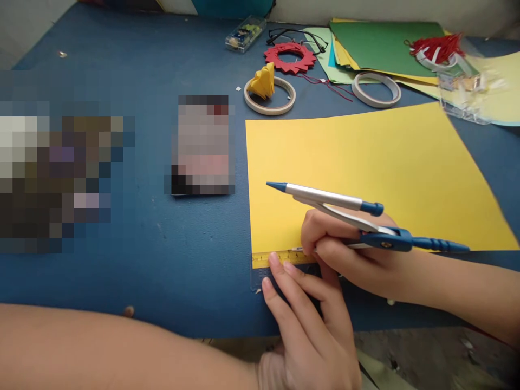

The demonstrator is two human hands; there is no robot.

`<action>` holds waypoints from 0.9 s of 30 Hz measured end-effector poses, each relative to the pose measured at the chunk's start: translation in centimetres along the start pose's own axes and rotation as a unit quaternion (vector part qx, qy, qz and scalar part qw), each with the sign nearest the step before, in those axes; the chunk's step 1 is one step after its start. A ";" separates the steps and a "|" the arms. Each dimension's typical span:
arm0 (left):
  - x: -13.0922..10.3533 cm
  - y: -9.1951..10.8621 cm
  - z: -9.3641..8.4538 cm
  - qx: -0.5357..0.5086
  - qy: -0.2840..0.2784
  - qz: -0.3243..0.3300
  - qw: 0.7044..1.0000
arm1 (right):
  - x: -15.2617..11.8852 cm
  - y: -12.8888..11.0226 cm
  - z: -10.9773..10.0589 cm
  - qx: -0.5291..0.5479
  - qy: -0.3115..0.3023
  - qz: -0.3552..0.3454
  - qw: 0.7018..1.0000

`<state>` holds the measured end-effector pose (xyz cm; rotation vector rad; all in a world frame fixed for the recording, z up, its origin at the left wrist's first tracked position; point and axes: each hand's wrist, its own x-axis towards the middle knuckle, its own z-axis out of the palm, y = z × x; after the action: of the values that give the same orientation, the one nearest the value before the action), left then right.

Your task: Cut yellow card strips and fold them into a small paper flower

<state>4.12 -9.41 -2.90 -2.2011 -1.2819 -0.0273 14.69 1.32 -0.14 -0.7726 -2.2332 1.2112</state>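
A sheet of yellow paper (pixel 365 162) lies on the blue table. Along its lower left edge is a clear ruler (pixel 260 259), partly hidden under fingers. My left hand (pixel 309 319) has its fingers stretched out and apart, their tips pressing the ruler down against the paper. In my right hand (pixel 349 249) is a drawing compass (pixel 325 196), blue and silver, with its legs spread. One leg's tip meets the paper at the ruler's edge; the other, with a blue tip, points left above the sheet.
Behind the paper are two tape rolls (pixel 377 90), a folded yellow paper piece (pixel 263 82), a red paper ring (pixel 290 57), glasses (pixel 298 37), a clear box (pixel 246 34), coloured sheets (pixel 390 46) and red tassels (pixel 436 49). Blurred-out items (pixel 205 146) sit left. The table's front edge runs below my hands.
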 end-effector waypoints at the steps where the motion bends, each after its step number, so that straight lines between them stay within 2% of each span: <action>1: 0.0 0.0 0.0 0.004 -0.001 0.001 1.000 | 0.0 0.0 0.0 0.000 0.002 -0.002 1.000; 5: -0.1 -0.3 0.3 0.012 0.028 0.021 0.999 | 0.0 0.1 0.2 -0.012 0.010 -0.007 1.000; 7: 0.0 0.0 0.3 0.001 0.033 0.011 0.999 | 0.0 0.1 0.2 -0.017 0.015 -0.009 1.000; 10: 0.5 1.0 0.1 -0.048 0.026 -0.065 0.996 | 0.0 0.1 0.2 -0.020 0.018 -0.010 1.000; 12: 0.8 1.6 0.0 -0.112 0.045 -0.159 0.980 | 0.0 0.1 0.3 -0.023 0.016 -0.007 1.000; 14: 0.8 1.7 -0.1 -0.143 0.064 -0.202 0.967 | -0.1 0.0 0.2 -0.021 0.012 -0.005 1.000; 15: 0.7 1.4 0.0 -0.121 0.055 -0.173 0.976 | -0.1 0.0 0.2 -0.019 0.009 -0.004 1.000; 17: 0.4 0.3 0.1 -0.026 0.031 -0.037 0.999 | 0.0 -0.1 0.1 -0.009 -0.004 0.010 1.000; 19: 0.2 -0.9 0.2 0.035 0.032 0.070 0.996 | 0.1 -0.1 0.0 0.036 0.004 0.050 0.998; 20: 0.1 -1.4 0.3 0.053 0.032 0.092 0.994 | 0.1 -0.1 -0.1 0.073 0.025 0.075 0.994; 23: 0.0 -1.7 0.0 0.058 0.021 0.081 0.995 | 0.4 0.0 -0.2 0.175 0.116 0.136 0.968; 27: -0.1 -0.6 -0.4 0.026 -0.010 0.022 0.999 | 0.6 0.2 -0.4 0.190 0.144 0.157 0.958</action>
<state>3.67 -9.48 -2.28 -2.1906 -1.2307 0.0452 14.54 2.04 -0.04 -1.0887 -1.6173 1.5065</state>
